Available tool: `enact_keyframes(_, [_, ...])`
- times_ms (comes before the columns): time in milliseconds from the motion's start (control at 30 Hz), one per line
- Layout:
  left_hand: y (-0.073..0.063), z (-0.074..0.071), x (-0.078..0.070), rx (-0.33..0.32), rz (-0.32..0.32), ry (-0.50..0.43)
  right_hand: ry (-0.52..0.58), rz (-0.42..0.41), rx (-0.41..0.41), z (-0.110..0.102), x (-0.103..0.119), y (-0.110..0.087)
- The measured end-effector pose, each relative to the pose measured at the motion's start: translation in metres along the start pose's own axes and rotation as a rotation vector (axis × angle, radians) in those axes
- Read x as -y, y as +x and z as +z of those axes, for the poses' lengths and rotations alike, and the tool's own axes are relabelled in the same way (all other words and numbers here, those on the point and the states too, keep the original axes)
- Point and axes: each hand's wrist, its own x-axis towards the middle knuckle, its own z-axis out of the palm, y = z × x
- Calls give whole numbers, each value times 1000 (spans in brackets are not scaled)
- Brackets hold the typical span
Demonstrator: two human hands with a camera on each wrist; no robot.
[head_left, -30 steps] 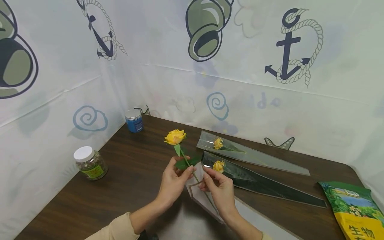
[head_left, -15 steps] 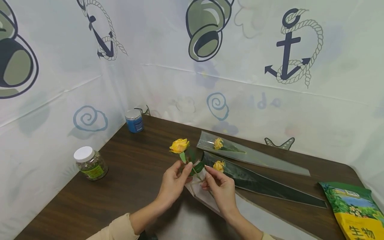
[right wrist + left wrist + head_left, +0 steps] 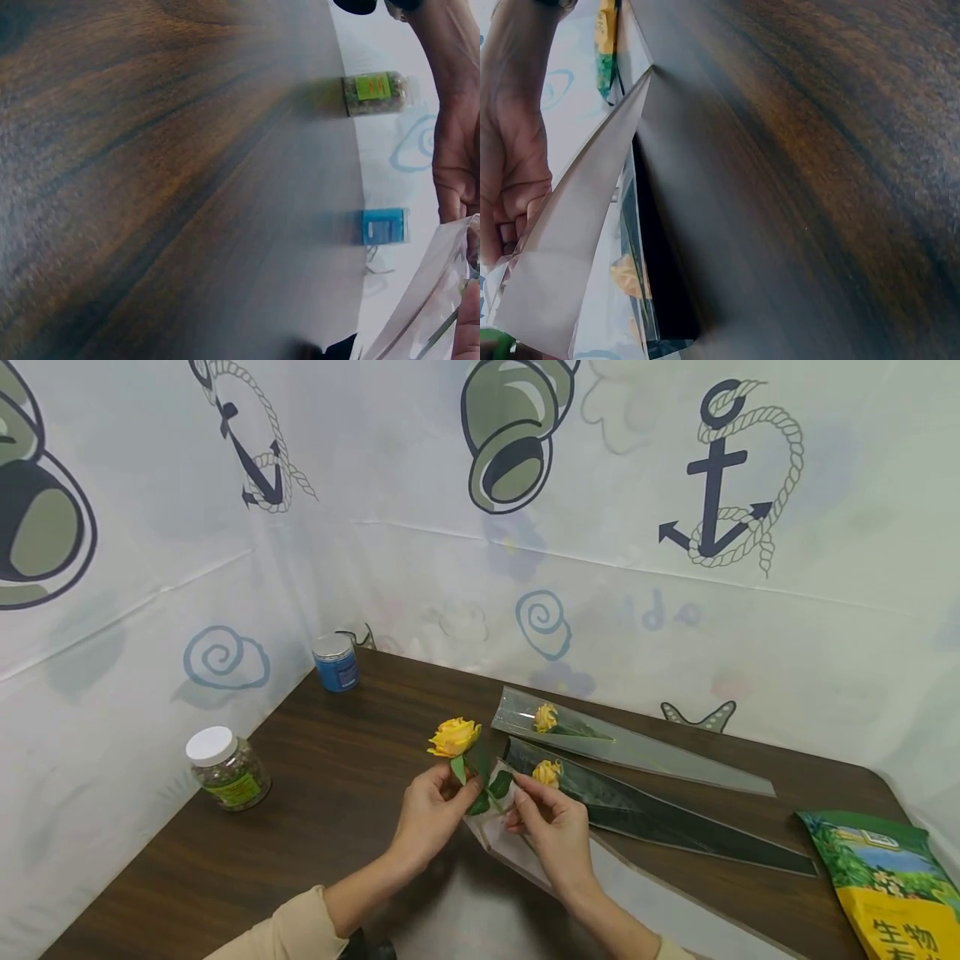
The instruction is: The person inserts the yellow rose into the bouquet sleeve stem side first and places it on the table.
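Observation:
A yellow rose with green leaves stands tilted over a pale flower sleeve, its lower stem running into the sleeve's mouth. My left hand grips the stem just below the bloom. With thumb and fingertips, my right hand pinches the rim of that sleeve beside the leaves. The left wrist view shows the sleeve narrowing away from the right hand. In the right wrist view, the stem shows through the clear film; the left hand is behind it.
Behind the right hand lie a black sleeve and a grey sleeve, each with a yellow rose. A white-lidded jar and a blue tub stand left. A green and yellow bag lies at the right edge.
The rose has moved down and to the right, its stem sliding deeper into the pale sleeve. Its leaves are now at the sleeve's mouth. The right hand has stayed nearly in place.

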Motion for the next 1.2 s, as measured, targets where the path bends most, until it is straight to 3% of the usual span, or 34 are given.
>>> enact_keyframes(233, [-2,5,0,67,6,91,4,-24,12,-3,2,4])
enact_keyframes(433, [-3,8,3,64,-12,-17,29,-17,-5,-7,1,5])
enact_keyframes(667, [-2,8,4,128,-50,-110,23,-14,-11,-10,0,5])
enact_keyframes(967, [2,11,1,45,-70,-66,14,-24,1,-11,2,4])
enact_keyframes(1200, [2,11,3,84,-65,13,-9,-24,2,-12,1,5])
